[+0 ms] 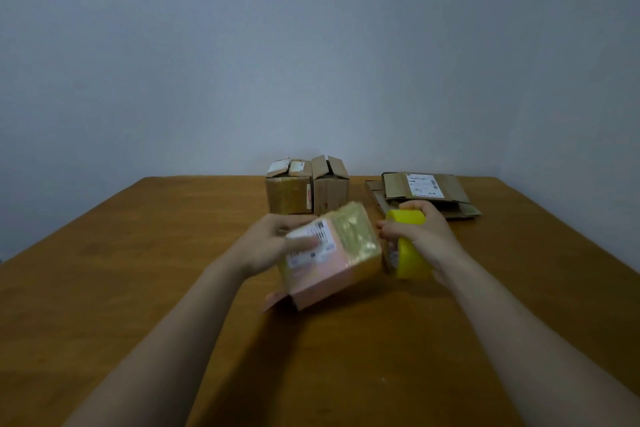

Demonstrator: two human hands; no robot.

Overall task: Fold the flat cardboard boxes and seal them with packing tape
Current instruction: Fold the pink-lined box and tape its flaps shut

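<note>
our left hand (272, 243), grip blurred, tilts the pink box (334, 262), likely so our right hand (427, 236), fingers curled round the tape roll (410, 258), can seal it.

wall (311, 45): plain pale blue-grey, rising behind the table | table (138, 253): brown wood, far edge against the wall | corner: a second wall seems to turn in beyond the table's far right end | light: soft, dim, even across the table
</note>
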